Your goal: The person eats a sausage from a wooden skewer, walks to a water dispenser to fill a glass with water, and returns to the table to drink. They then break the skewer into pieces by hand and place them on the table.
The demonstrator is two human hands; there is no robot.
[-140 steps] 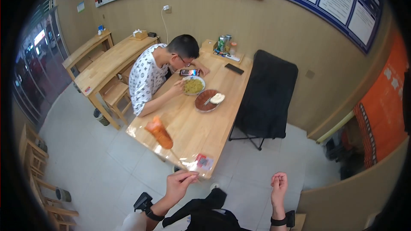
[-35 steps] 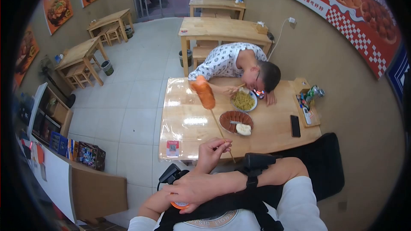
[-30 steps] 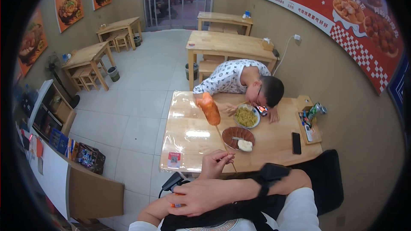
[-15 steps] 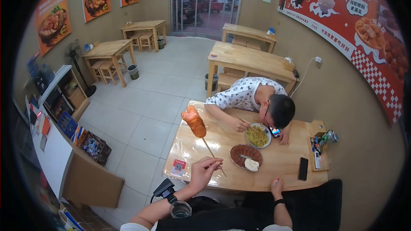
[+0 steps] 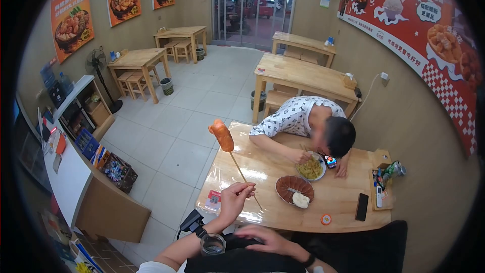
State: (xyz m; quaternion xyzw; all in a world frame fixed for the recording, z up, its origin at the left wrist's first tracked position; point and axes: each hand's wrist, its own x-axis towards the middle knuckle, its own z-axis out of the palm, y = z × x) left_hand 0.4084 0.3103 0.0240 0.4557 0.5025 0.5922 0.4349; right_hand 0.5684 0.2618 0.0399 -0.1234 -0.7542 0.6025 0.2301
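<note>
My left hand (image 5: 236,201) pinches the lower part of a thin wooden skewer (image 5: 238,168), held upright with a slight tilt. A browned sausage-like piece (image 5: 222,136) is on its upper end. Low in the view, my right hand (image 5: 265,238) reaches across my lap, slightly blurred, its fingers stretched out and holding nothing. Beside it is a clear glass (image 5: 212,244). A small round orange-and-white object (image 5: 326,219) lies near the table's front edge. On the table (image 5: 252,202), a brown dish (image 5: 290,184) holds a white lump (image 5: 301,200).
Across the table a person (image 5: 313,121) bends over a plate of noodles (image 5: 312,169), near a lit phone (image 5: 330,161). A dark phone (image 5: 361,207) and a wooden caddy (image 5: 382,187) are at the right. A counter (image 5: 65,182) stands at the left.
My right hand has left the table edge and moved left toward my lap, leaving the round orange-and-white object behind. The skewer has shifted slightly left and up in view. The view has also shifted.
</note>
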